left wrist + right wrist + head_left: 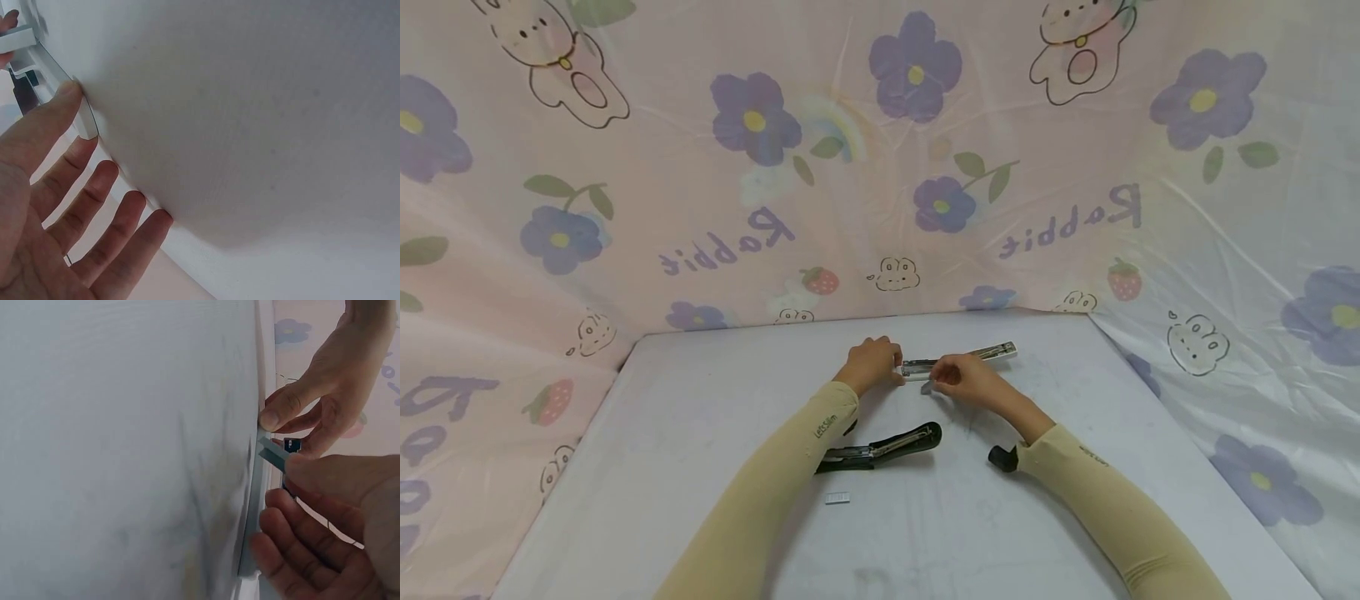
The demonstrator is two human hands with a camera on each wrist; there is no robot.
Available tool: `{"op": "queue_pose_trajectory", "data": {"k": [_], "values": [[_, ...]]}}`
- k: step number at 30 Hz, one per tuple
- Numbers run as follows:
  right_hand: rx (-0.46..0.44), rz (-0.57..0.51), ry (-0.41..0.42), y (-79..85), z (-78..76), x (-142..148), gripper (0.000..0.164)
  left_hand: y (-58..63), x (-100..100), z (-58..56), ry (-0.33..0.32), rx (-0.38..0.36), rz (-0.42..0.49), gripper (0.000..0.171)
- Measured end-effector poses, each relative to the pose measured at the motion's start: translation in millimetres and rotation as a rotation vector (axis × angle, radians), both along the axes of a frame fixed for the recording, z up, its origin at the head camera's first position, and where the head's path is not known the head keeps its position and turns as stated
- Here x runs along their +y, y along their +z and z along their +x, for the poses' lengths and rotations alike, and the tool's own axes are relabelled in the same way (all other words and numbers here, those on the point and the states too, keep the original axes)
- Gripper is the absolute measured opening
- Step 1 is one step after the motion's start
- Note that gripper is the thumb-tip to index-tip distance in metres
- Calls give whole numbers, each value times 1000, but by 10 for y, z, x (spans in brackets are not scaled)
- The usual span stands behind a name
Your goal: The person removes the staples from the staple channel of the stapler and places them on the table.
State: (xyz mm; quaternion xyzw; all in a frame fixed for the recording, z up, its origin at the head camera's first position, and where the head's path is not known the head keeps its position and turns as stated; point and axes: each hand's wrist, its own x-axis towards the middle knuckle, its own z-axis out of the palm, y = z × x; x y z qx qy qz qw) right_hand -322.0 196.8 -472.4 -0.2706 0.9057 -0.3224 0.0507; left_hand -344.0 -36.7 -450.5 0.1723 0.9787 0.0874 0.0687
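At the far middle of the white table (700,467) lies a white stapler (977,355), swung open. My left hand (880,365) pinches its left end; in the left wrist view one digit presses that end (84,119) and the other fingers lie straight. My right hand (946,380) pinches a short strip of staples (927,387) just in front of the stapler. The right wrist view shows the strip (273,454) held over the stapler's rail (253,519), with my left hand (300,406) beyond it.
A black stapler (883,446) lies open near my left forearm, and a small staple strip (838,498) lies in front of it. A small black object (1002,457) sits by my right sleeve. Flowered pink cloth (850,167) walls in the table.
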Motion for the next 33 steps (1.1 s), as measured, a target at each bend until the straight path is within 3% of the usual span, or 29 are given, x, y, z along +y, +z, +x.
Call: {"op": "queue_pose_trajectory", "data": {"k": [11,19,33], "values": [[-33,9,19,-2,20,55,13,1,-8,3,7,1,-5,30],[-10,62,4,-48,14,70,13,-11,-9,-2,4,-2,5,29],[0,61,12,-113,-7,42,12,-36,-49,-11,-5,0,2,32]]}}
